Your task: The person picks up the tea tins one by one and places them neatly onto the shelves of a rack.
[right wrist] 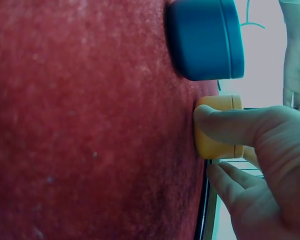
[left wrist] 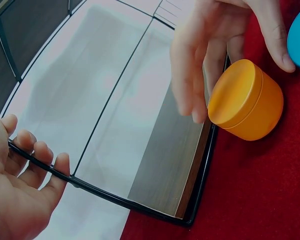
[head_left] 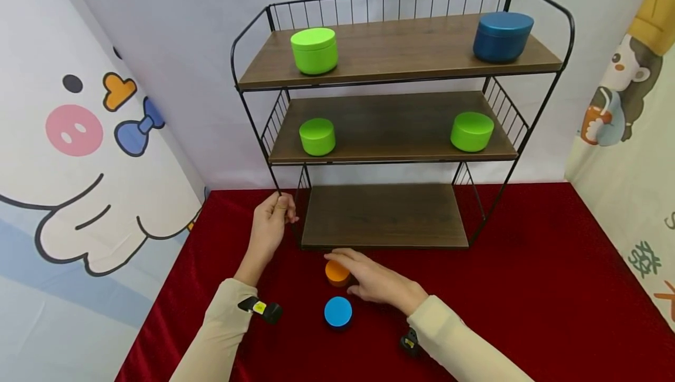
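My left hand (head_left: 268, 221) holds the black metal side frame (left wrist: 110, 196) of a three-tier shelf (head_left: 385, 218), its fingers curled over the bar. Just in front of the bottom board, a small round orange tin (head_left: 336, 275) with a lid stands upright on the red cloth. Around that tin my right hand (head_left: 379, 281) is spread, thumb on the near side and fingers beyond. In the left wrist view a gap shows between thumb and tin; whether any finger touches it I cannot tell. Closer to me stands a round blue tin (head_left: 337, 311), apart from both hands.
Green tins stand on the upper boards: one top left (head_left: 314, 53), one middle left (head_left: 317, 137), one middle right (head_left: 471, 133). A dark blue tin (head_left: 503, 37) is at top right. Red cloth (head_left: 548, 288) covers the table; printed curtains (head_left: 79, 206) hang at the sides.
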### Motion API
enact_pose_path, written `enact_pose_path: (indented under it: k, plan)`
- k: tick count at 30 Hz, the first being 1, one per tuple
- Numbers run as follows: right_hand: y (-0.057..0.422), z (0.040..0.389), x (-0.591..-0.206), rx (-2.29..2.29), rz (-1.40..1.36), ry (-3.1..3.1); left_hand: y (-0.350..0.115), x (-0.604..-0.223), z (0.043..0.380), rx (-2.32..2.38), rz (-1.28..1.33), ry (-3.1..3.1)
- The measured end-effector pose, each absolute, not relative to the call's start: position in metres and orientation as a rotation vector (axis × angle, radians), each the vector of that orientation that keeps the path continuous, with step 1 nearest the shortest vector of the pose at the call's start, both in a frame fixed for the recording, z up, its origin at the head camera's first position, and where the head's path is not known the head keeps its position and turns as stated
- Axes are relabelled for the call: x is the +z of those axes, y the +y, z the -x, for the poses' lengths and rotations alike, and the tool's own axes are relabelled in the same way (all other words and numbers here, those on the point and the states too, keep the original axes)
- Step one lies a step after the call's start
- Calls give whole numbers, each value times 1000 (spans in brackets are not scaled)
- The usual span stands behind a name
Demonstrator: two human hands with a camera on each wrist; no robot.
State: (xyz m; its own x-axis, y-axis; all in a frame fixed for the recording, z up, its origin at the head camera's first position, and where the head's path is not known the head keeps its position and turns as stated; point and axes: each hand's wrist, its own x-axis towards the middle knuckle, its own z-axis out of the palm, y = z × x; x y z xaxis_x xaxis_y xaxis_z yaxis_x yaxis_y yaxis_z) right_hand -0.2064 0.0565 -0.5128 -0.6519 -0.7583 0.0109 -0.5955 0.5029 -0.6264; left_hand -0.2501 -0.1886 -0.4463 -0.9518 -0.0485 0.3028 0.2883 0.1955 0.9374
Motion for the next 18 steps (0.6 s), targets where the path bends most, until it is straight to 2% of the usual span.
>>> enact_pose_path:
  k: [18]
  plan:
    - [51, 211, -518, -874, 1156, 2491, -190, -446, 249, -1825, 228, -2217]
